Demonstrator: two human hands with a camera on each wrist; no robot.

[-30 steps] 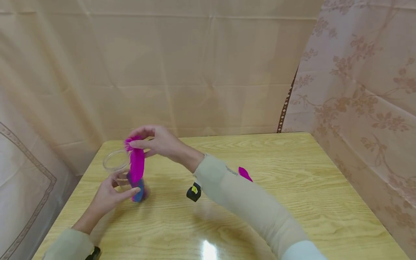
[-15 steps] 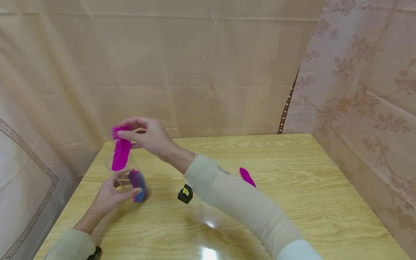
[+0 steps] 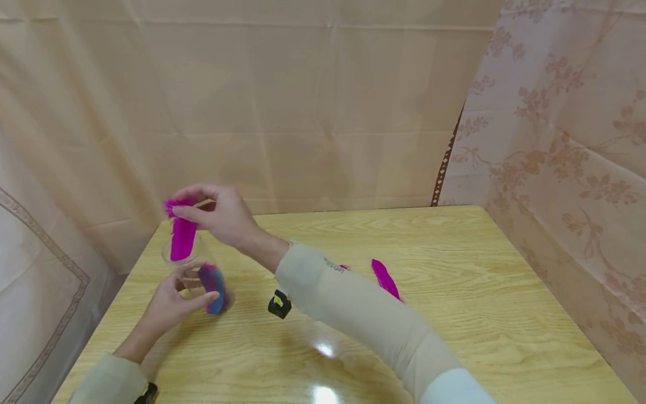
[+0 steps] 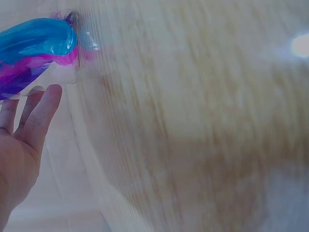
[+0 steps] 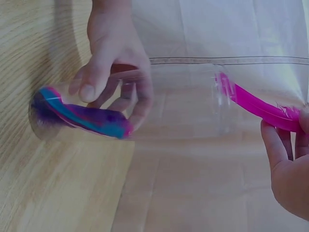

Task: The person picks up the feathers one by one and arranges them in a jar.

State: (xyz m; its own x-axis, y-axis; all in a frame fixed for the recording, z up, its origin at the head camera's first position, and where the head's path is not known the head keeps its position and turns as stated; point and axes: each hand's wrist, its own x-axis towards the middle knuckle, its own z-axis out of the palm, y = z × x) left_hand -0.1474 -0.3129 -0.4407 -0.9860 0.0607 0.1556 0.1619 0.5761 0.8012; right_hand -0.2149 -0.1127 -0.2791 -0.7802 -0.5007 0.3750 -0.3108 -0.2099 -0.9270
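A tall clear plastic jar (image 5: 178, 104) stands upright on the table at the left, its round mouth facing up. My left hand (image 3: 169, 297) grips its side, thumb in front and fingers behind. Blue, purple and pink feathers (image 5: 87, 116) lie in the lower part of the jar, seen through its wall. Above the jar, my right hand (image 3: 227, 216) pinches a magenta feather (image 3: 183, 240) by its fluffy end. The feather's broad tip points down and reaches just inside the jar's rim in the right wrist view.
Another magenta feather (image 3: 386, 279) lies on the wooden table (image 3: 504, 303) to the right, beyond the right sleeve (image 3: 363, 303). A small magenta tuft (image 3: 345, 267) peeks out behind that sleeve. Fabric curtains (image 3: 323, 112) hang behind the table and along both sides.
My right hand has moved left with the magenta feather, from in front of the jar to over its mouth. The left hand holds the jar as before.
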